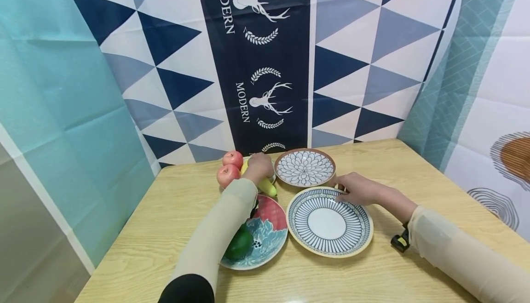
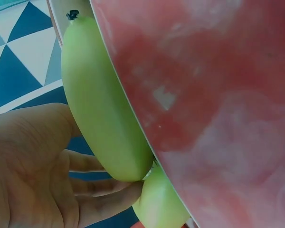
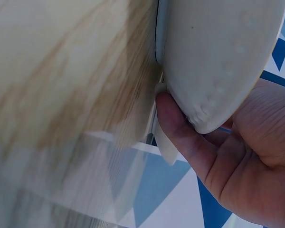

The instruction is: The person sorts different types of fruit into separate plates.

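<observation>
My left hand (image 1: 260, 167) is over a yellow-green banana (image 1: 267, 187) at the back of the table, beside two red apples (image 1: 228, 175). In the left wrist view the fingers curl round the banana (image 2: 102, 104), and fingertips reach a second light-green fruit (image 2: 162, 199) below it. My right hand (image 1: 358, 189) grips the far right rim of a plate with dark radiating stripes (image 1: 327, 223). Seen from the right wrist, fingers lie against the pale underside of the plate (image 3: 218, 61). Part of the left fingers is hidden.
A red and blue plate (image 1: 269, 243) bearing a dark green, rounded fruit or vegetable (image 1: 240, 243) lies under the left forearm. Behind the striped plate is a brown-rimmed plate with a petal pattern (image 1: 305, 168). A patterned curtain (image 1: 269, 64) hangs at the wooden table's (image 1: 406, 174) far edge.
</observation>
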{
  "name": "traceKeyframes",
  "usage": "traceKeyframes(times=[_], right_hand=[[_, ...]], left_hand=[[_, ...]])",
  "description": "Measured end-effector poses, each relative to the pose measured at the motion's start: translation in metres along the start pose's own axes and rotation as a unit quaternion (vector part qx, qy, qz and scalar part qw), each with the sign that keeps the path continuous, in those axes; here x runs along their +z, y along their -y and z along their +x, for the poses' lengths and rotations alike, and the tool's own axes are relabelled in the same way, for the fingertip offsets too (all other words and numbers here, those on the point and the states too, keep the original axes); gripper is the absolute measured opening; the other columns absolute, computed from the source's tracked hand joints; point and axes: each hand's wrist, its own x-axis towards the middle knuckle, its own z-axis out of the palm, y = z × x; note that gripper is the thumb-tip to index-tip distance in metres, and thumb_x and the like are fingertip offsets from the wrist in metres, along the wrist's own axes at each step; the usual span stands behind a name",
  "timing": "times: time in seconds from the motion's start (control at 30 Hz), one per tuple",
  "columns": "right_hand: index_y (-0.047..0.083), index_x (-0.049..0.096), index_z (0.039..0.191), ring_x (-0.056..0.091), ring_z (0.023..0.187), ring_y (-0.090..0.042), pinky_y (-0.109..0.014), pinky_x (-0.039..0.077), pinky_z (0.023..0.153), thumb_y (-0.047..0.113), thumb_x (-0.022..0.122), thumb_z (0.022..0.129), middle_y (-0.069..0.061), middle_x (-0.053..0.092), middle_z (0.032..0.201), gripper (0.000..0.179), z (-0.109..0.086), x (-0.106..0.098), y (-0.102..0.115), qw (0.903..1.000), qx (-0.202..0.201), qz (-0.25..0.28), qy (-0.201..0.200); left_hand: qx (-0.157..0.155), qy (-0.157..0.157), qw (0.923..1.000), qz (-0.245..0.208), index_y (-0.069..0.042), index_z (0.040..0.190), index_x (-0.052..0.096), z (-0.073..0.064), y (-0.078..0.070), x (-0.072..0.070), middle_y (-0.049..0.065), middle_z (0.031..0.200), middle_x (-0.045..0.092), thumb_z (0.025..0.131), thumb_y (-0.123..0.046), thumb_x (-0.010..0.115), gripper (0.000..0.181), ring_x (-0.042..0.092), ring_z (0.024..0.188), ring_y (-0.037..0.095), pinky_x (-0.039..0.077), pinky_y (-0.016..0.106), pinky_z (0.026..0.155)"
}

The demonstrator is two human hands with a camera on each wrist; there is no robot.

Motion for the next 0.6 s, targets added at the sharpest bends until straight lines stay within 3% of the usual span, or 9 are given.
traceKeyframes(times=[0.37, 0.6], right_hand=[[0.004, 0.07, 0.126, 0.062, 0.086, -0.012, -0.033, 0.056, 0.074, 0.013, 0.08, 0.095, -0.001, 0.07, 0.101, 0.035, 0.0001, 0.0003, -0.0012, 1.0, -0.001, 0.002, 0.001], [0.004, 0.07, 0.126, 0.06, 0.084, -0.009, -0.031, 0.054, 0.073, 0.014, 0.08, 0.095, 0.002, 0.069, 0.098, 0.034, 0.0003, 0.0014, -0.0042, 1.0, -0.006, 0.001, -0.001]], left_hand=[[-0.015, 0.015, 0.9998, 0.001, -0.01, 0.101, 0.073, 0.0042, -0.0081, 0.001, 0.007, 0.107, 0.067, 0.087, -0.02, 0.077, 0.018, 0.061, 0.095, 0.021, 0.058, 0.035, 0.077], [-0.001, -0.008, 0.9997, -0.023, -0.011, 0.098, 0.073, -0.0008, -0.0052, -0.0001, 0.007, 0.106, 0.068, 0.087, -0.021, 0.075, 0.015, 0.062, 0.095, 0.022, 0.057, 0.035, 0.077]])
